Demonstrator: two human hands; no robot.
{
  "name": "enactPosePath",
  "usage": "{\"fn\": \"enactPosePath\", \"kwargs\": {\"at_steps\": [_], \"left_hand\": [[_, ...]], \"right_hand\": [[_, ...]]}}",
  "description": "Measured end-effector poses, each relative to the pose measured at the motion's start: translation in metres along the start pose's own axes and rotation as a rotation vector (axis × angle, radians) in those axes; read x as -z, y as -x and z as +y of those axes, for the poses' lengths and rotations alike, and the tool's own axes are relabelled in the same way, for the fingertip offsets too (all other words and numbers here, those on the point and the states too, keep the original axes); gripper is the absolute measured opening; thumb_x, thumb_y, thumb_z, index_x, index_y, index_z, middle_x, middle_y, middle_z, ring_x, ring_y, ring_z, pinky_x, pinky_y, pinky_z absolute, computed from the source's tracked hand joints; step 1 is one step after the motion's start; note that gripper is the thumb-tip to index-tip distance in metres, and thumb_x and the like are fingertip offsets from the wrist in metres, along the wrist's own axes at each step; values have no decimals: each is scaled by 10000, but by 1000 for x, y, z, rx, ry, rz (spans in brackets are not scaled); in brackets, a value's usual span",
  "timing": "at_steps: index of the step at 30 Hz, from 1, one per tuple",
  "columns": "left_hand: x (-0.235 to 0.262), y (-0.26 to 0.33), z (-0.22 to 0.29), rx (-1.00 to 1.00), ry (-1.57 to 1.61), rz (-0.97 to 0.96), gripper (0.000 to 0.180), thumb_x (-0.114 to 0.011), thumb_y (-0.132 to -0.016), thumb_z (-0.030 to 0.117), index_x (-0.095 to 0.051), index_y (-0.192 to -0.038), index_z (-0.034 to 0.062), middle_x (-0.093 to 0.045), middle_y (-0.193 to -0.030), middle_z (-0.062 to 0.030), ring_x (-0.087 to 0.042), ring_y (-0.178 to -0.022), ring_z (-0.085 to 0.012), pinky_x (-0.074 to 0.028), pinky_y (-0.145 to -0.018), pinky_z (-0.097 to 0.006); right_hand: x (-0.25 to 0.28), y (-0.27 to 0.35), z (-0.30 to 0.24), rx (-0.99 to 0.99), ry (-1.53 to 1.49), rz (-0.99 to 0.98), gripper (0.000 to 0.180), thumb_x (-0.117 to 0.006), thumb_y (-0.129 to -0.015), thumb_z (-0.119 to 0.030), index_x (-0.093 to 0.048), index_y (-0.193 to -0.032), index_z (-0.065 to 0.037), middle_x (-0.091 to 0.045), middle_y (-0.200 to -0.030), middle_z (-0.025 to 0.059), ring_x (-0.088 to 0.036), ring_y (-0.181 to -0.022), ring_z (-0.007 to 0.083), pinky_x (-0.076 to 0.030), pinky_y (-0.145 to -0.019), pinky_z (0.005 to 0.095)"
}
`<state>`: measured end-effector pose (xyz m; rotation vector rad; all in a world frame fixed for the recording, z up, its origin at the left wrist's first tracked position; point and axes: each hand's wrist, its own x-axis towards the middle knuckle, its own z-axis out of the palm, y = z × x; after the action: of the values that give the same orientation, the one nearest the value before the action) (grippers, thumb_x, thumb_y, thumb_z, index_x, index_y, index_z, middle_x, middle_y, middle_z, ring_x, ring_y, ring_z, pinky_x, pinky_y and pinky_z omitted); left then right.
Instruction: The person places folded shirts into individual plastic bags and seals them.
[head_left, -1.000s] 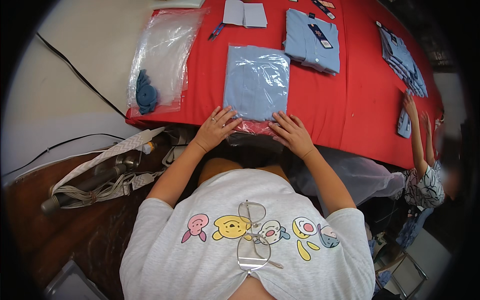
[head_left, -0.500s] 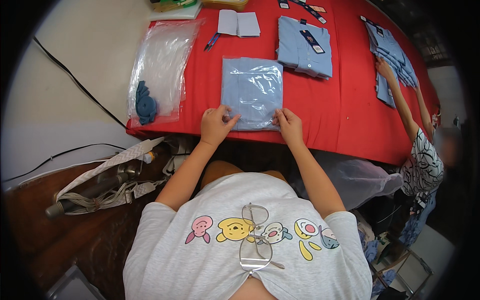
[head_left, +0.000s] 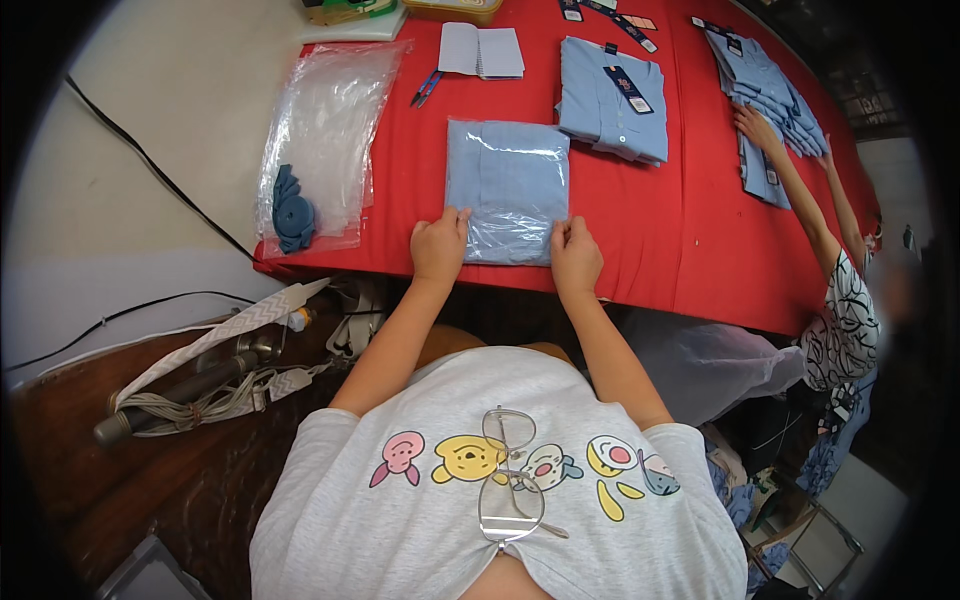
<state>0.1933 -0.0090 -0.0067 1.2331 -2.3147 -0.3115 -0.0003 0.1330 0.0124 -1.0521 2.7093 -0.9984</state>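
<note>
Clear plastic is pinched at both near corners of the bagged blue shirt (head_left: 508,188): the left hand (head_left: 438,247) closes thumb and fingers on the near left corner, and the right hand (head_left: 576,256) does the same on the near right corner, so each grip is clenched on the bag's edge. This reads as the squaring-up step of packing, the folded shirt already inside its sleeve; the next move likely calls for an even pull or press from both sides so the bag lies flat without creasing. The package rests flat on the red surface (head_left: 690,250), just beyond the knuckles and centred between them. To its left lies a stack of empty clear bags (head_left: 325,120), with dark blue pieces (head_left: 290,208) on its near end. Beyond it sit an unbagged folded shirt (head_left: 612,98) and a small notebook (head_left: 482,50). At the far right, another person's hand (head_left: 755,125) rests on a pile of shirts (head_left: 765,85).
</note>
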Motion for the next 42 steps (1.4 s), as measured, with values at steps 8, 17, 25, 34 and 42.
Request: {"fn": "enactPosePath", "kwargs": {"at_steps": [8,17,25,34,42], "left_hand": [[28,-20,24,-346,-26,-7,526,-745,-969,187,-631,-1481,147,-506,-1648,-143,-464,-1545,-330,-294,-1300,-571],[-35,-72,52,-418,-64,-127,631,-601,-1086,394,-446,-1693,320,-229,-1830,-101,-189,-1684,-375,-148,-1320,-677],[-26,-76,53,-437,-44,-176,604,-583,-1096,436,-464,-1679,329,-280,-1810,-93,-226,-1670,-364,-158,-1320,-658],[-19,-80,59,-446,-30,-195,595,-642,-1051,391,-540,-1627,281,-396,-1744,-122,-349,-1600,-384,-214,-1289,-664],[-12,-110,57,-396,24,-331,652,-645,-1044,390,-496,-1660,240,-361,-1754,-179,-328,-1607,-421,-211,-1293,-659]], "right_hand": [[31,-31,6,-10,-372,-2,298,-712,-996,-117,-627,-1273,-48,-712,-1150,171,-722,-1018,359,-568,-898,486],[-7,-15,-24,690,64,-287,794,-655,-1055,-355,-337,-1689,3,-307,-1770,235,-291,-1650,371,-248,-1341,514],[1,-23,12,565,112,-317,1073,-684,-983,-624,-251,-1714,31,-214,-1793,273,-197,-1675,421,-195,-1349,553],[2,-23,15,550,67,-302,1069,-668,-985,-644,-267,-1707,35,-249,-1784,268,-214,-1671,423,-185,-1342,581],[3,-37,-13,527,153,-243,858,-605,-1061,-482,-333,-1674,53,-280,-1775,260,-226,-1672,400,-139,-1355,575]]}}
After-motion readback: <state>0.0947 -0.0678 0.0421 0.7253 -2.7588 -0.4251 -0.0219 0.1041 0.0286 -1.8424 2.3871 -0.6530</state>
